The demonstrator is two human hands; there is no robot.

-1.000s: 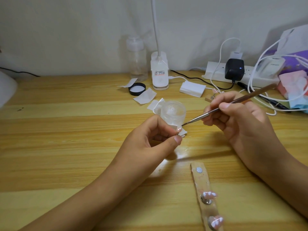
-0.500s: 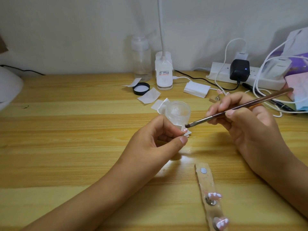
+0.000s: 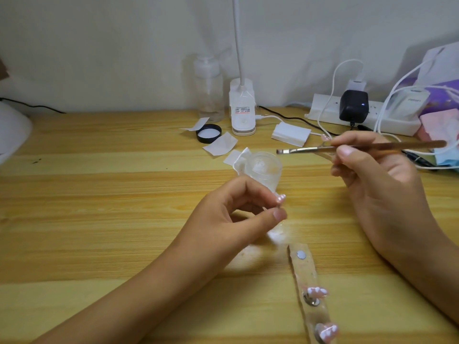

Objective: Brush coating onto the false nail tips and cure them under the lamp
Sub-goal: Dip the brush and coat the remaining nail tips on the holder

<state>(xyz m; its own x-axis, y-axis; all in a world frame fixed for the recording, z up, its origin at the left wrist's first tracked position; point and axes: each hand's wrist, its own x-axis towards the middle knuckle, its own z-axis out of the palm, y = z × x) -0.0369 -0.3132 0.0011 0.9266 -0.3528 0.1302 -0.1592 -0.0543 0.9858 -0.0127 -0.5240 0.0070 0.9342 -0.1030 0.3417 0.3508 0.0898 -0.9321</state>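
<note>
Fingers (image 3: 250, 189) and thumb of left hand (image 3: 231, 219) are closed narrow, pinching what looks like a small stud under one false nail tip (image 3: 281, 198). Tip: pink with white dots, held up off the table (image 3: 99, 232), just in front of the clear gel jar (image 3: 264, 168). Jar is open.

Right hand (image 3: 377, 180) grips the brush (image 3: 308, 150) pen-style, fingers curled round the handle. Brush is near level, bristle end pointing left, by the jar's far rim and well apart from the held tip. It touches neither, as far as I can see.

My read: coating step, mid-cycle on this tip. Can't tell if the bristles are loaded or if the tip is already coated. Next move is likely a dip into the jar or a stroke on the tip. Either way it needs a steady left pinch and a light, flat stroke, so gel doesn't flood the edges or reach the fingertips.

Near edge of table: holder strip (image 3: 304, 274) lies flat with one bare magnet (image 3: 301, 255) and two other tips (image 3: 317, 292) seated further down. Bare spot looks like where this tip goes before curing.

Back of table: black lid (image 3: 208, 133), paper squares (image 3: 219, 144), pump bottle (image 3: 208, 90), gooseneck desk lamp (image 3: 242, 115), power strip (image 3: 327, 112). White domed housing (image 3: 12, 130) at the left edge may be the curing lamp; too cropped to tell.
</note>
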